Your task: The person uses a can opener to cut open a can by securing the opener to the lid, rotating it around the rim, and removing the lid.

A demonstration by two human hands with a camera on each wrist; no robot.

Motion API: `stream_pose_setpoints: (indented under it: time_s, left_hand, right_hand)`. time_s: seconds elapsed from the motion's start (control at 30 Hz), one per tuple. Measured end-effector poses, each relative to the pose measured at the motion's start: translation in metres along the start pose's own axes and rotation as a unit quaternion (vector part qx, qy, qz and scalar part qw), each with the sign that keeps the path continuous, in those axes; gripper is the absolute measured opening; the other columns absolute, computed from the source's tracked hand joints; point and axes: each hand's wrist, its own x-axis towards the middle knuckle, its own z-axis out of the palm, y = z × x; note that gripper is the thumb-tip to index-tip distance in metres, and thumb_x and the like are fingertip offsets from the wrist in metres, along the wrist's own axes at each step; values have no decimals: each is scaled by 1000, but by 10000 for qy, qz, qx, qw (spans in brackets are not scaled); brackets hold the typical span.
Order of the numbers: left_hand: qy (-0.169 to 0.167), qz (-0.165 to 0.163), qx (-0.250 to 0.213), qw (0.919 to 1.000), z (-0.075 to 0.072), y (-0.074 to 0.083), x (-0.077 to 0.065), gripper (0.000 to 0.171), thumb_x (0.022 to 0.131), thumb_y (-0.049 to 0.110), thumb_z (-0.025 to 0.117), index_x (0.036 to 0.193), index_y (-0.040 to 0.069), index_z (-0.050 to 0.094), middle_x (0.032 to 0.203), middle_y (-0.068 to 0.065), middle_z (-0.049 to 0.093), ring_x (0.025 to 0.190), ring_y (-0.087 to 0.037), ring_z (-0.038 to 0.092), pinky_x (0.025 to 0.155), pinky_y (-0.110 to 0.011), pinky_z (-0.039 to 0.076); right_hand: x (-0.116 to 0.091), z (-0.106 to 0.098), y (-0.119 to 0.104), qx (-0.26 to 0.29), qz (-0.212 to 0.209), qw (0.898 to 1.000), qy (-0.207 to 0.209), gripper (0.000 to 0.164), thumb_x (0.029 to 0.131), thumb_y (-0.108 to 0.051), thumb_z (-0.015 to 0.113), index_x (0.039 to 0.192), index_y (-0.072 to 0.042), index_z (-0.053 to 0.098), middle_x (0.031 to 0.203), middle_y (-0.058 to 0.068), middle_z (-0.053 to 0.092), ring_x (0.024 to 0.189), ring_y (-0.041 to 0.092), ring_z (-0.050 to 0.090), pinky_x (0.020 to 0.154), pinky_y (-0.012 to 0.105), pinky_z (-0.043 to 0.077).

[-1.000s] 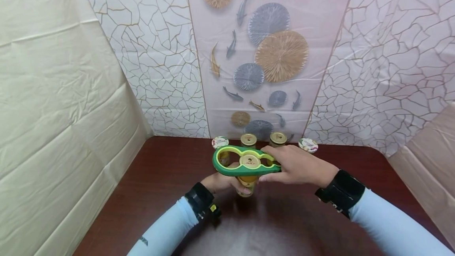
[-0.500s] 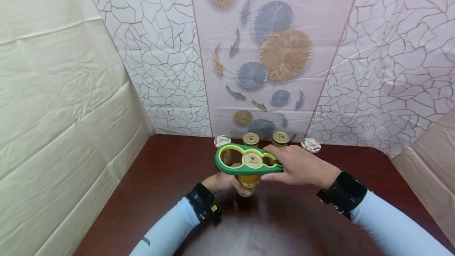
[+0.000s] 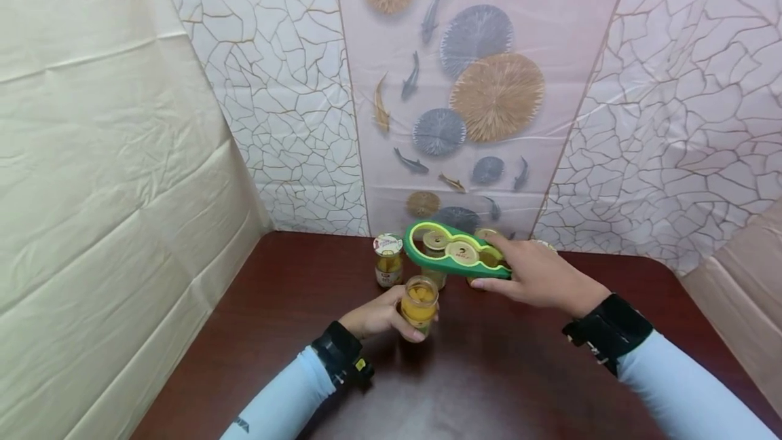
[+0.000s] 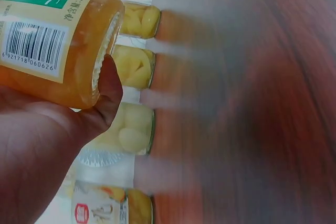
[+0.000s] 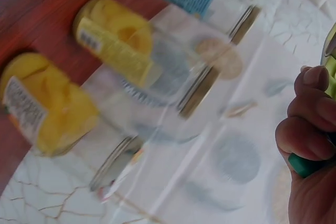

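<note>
My left hand grips a glass jar of orange-yellow fruit, its mouth uncovered and facing up. In the left wrist view the barcode label shows, and the thumb curls at the jar's base. My right hand holds a green jar opener with a lime inner edge, up and right of that jar. A gold lid sits in the opener's middle ring, apart from the jar. Only the curled fingers and a bit of green handle appear in the right wrist view.
Along the back of the dark red table stand several fruit jars. One has a white printed lid; another, gold-lidded, shows through the opener's end ring. My right hand partly covers the rightmost ones. A patterned cloth hangs behind.
The opener and the gold lid have come off the jar, moving up and right with my right hand. The jar's open mouth now shows; my left hand still grips it in nearly the same place.
</note>
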Motion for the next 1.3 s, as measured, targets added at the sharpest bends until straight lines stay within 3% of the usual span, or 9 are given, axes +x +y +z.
stream_pose_setpoints:
  time_s: [0.17,0.43,0.6,0.7,0.9,1.13,1.3]
  left_hand:
    - [11,90,82,9999,-4,-3,-7,54,80,-5,76,129,-11,53,121,-38,57,105,-16,62,100,-35,47]
    - [252,-21,371,9990,-9,-12,-7,53,80,-3,79,128,-8,56,118,-15,67,107,-16,61,101,-35,46]
    - [672,-24,734,9950,-10,-12,-13,49,83,-2,80,127,1,61,123,-25,64,112,-18,61,104,-38,45]
    - [1086,10,1054,9885,-12,-11,-17,49,83,0,83,127,6,63,125,-24,65,113,-18,62,105,-41,45]
    - [2109,-140,1606,9641,-20,-15,-29,53,83,13,87,131,10,63,129,-17,67,115,-17,63,107,-50,44]
    - [3326,-722,1877,9214,-37,-27,-55,57,80,28,90,127,18,59,120,-2,69,112,-21,63,104,-57,45]
    - [3939,-1067,1921,8925,-50,-26,-67,57,79,29,90,125,19,58,118,-4,68,109,-24,63,101,-58,48]
  right_hand:
    - [-7,-3,12,56,364,9993,-10,74,88,-64,70,137,-12,52,87,-2,63,68,12,54,58,32,45]
    - [-10,1,17,121,394,9991,24,71,88,-66,68,134,-14,52,82,-3,60,66,12,52,56,31,43]
    - [-11,4,19,92,394,9992,63,71,87,-64,71,135,-16,52,84,-4,61,68,13,53,57,31,43]
    - [-13,5,20,46,468,9989,82,73,86,-63,73,136,-16,51,88,-3,62,70,14,54,59,32,45]
    - [-19,7,23,17,488,9988,94,76,86,-64,72,139,-14,50,90,-2,62,72,15,55,61,33,45]
    - [-24,9,24,-81,436,9990,50,73,86,-72,64,130,-15,50,87,-5,61,73,13,53,60,32,44]
    - [-29,9,25,-224,410,9989,85,68,85,-71,67,124,-18,51,86,-5,61,75,13,54,60,32,44]
